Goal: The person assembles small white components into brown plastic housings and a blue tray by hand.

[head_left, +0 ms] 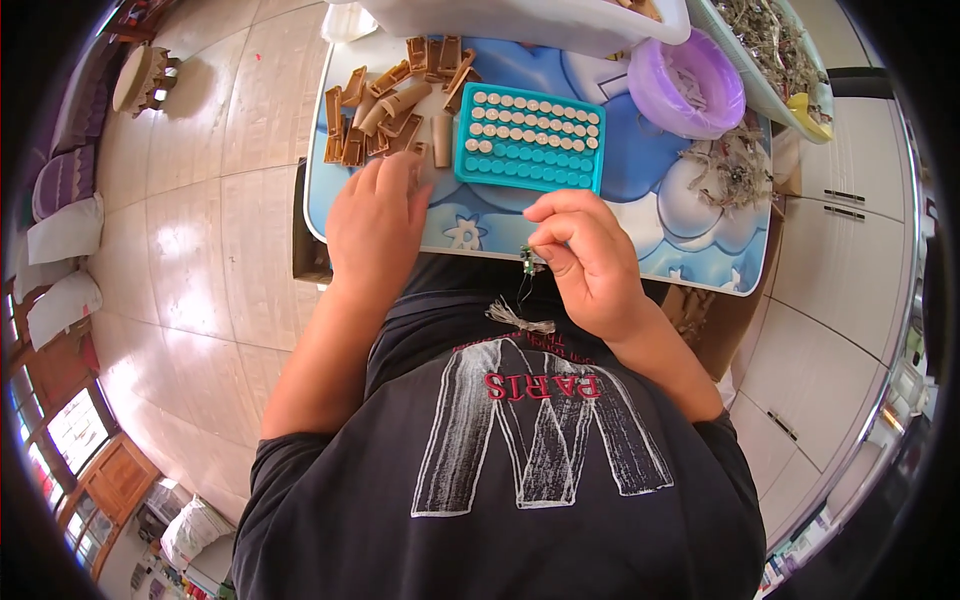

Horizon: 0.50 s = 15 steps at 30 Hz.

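Observation:
My right hand [590,255] is closed in a pinch on a small green circuit board [529,263], held just off the table's near edge. From the board hangs a thin wire with a tied bundle of fine silvery wire [520,318], in front of my shirt. My left hand [375,215] is open over the table's left part, thumb apart from the fingers. Its fingertips reach the near side of a pile of brown plastic shell pieces [385,105]; whether they touch one I cannot tell. A brown tapered piece [441,140] stands just beyond that hand.
A teal tray [530,180] with rows of round pale discs lies mid-table. Farther right are a purple-lined bowl [735,95] and a loose heap of tangled wire bundles [730,170]. A white bin [520,25] and a bin of wire bundles [770,50] border the blue-patterned table [450,240].

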{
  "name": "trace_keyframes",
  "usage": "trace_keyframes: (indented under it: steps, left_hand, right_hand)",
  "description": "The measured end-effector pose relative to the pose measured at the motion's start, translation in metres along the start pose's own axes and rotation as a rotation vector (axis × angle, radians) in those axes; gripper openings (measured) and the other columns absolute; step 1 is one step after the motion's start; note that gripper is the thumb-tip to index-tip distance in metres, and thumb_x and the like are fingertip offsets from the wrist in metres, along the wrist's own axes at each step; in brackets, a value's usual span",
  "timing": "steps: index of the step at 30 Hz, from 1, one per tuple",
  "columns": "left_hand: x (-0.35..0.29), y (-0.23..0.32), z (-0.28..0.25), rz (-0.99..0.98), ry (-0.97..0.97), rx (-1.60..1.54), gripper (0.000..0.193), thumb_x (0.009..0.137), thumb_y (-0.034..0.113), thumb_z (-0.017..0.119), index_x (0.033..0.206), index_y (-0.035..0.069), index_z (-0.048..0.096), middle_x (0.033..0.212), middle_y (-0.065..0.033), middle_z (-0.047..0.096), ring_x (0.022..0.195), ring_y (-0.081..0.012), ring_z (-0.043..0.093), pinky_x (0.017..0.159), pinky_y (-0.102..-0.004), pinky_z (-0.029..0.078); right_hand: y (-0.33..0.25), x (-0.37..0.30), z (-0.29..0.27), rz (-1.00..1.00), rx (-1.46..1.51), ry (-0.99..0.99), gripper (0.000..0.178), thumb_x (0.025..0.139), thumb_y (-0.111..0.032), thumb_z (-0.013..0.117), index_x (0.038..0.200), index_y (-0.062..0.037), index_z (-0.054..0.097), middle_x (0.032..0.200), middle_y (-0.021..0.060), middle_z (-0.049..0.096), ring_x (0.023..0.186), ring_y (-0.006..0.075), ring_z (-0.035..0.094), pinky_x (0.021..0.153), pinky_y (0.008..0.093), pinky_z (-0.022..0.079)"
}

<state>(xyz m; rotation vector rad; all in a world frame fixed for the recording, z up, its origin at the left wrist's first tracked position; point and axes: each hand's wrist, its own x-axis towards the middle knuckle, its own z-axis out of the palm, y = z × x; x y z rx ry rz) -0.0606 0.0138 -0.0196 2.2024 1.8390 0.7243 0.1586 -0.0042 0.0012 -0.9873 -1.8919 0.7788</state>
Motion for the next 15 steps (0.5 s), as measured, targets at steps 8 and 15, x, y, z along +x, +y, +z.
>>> trace_keyframes:
  steps: [8,15]
  left_hand:
    - [-0.006,0.026,-0.034,0.228,-0.299,-0.295,0.031,0.073,-0.001,0.067,0.101,0.003,0.055,0.082,-0.0097,0.06,0.074,-0.0244,0.061,0.066,-0.0338,0.048]
    - [-0.001,0.024,-0.023,0.153,-0.151,-0.603,0.032,0.077,0.003,0.066,0.106,0.006,0.053,0.085,-0.0104,0.06,0.074,-0.0235,0.063,0.065,-0.0349,0.049]
  right_hand:
    - [-0.002,0.006,0.008,0.036,0.146,-0.14,0.009,0.079,0.002,0.06,0.085,-0.0016,0.053,0.107,0.0135,0.06,0.082,0.0281,0.061,0.067,0.0325,0.051]
    - [-0.006,-0.006,0.011,0.245,0.386,-0.048,0.004,0.087,-0.004,0.056,0.089,-0.0022,0.053,0.108,0.0142,0.06,0.088,0.0244,0.063,0.075,0.0341,0.051]
